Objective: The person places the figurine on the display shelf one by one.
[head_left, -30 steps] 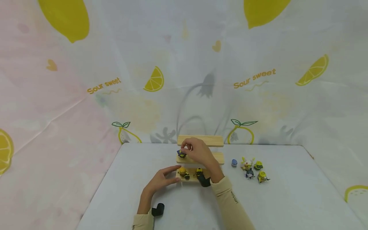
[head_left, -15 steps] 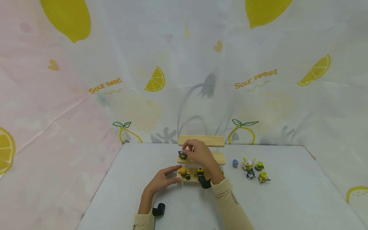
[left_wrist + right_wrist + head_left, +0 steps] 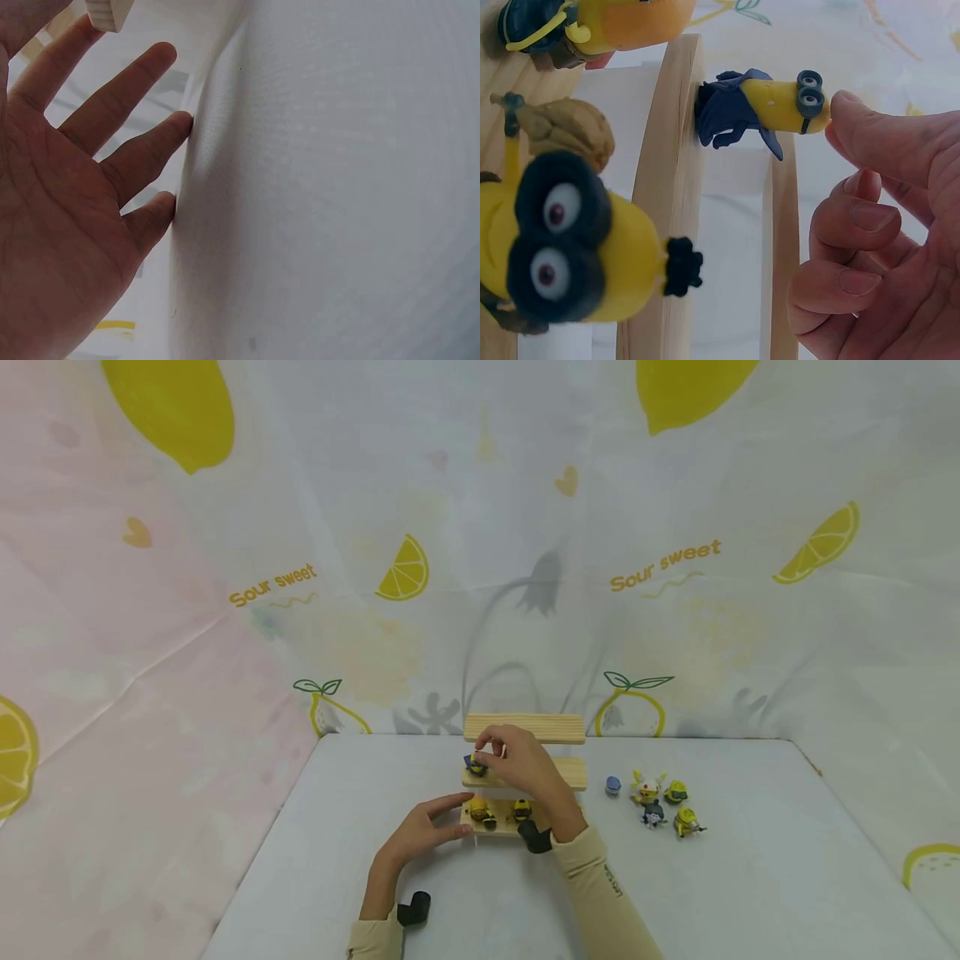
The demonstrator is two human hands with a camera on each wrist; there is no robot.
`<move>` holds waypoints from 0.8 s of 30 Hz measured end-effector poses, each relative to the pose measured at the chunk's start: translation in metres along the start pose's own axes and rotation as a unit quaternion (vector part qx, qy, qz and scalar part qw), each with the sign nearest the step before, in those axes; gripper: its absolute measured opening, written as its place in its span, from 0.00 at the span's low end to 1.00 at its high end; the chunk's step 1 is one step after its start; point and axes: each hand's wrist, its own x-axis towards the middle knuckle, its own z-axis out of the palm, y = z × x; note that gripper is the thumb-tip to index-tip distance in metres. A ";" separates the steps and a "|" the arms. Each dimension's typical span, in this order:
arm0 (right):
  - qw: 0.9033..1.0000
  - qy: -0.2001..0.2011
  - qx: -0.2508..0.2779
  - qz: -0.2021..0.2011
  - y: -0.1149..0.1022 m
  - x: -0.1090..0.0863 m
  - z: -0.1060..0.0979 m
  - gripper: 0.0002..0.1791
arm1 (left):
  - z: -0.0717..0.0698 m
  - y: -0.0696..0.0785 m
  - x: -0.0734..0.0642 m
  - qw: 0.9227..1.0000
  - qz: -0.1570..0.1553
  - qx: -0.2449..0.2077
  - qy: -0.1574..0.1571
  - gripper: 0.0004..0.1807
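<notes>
In the head view my right hand [image 3: 517, 764] reaches over a three-step wooden rack [image 3: 566, 772]. Its fingers pinch the head of a minion figure [image 3: 475, 767] in a blue cape, which stands at the left end of the middle step. The right wrist view shows the thumb against the caped minion's [image 3: 780, 105] yellow head. My left hand [image 3: 420, 831] is at the rack's left side, thumb and forefinger spread at the lowest step's end. In the left wrist view, the other left-hand fingers [image 3: 150, 150] are stretched out, tips right at the white tabletop.
On the lowest step stand a yellow figure [image 3: 480, 812] and a minion with black goggles [image 3: 521, 811]. Right of the rack, several small figures [image 3: 647, 787] are grouped on the white table [image 3: 750, 877], with a small blue figure [image 3: 612, 786] nearest the rack. A lemon-print cloth [image 3: 480, 635] hangs behind.
Almost nothing differs: both hands keep their places, the right still at the caped minion on the middle step. The whole head view shifts only slightly.
</notes>
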 end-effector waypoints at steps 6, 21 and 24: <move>1.000 0.005 -0.013 0.012 0.002 -0.007 -0.009 0.03 | 0.001 0.000 0.001 1.000 0.002 0.000 -0.005 0.31; 0.999 0.004 -0.014 0.041 0.035 -0.038 -0.047 0.03 | 0.002 -0.001 0.000 1.000 -0.016 0.008 0.006 0.31; 0.999 0.003 -0.014 0.035 0.041 -0.046 -0.054 0.03 | 0.002 -0.001 0.001 1.000 -0.017 0.003 0.006 0.31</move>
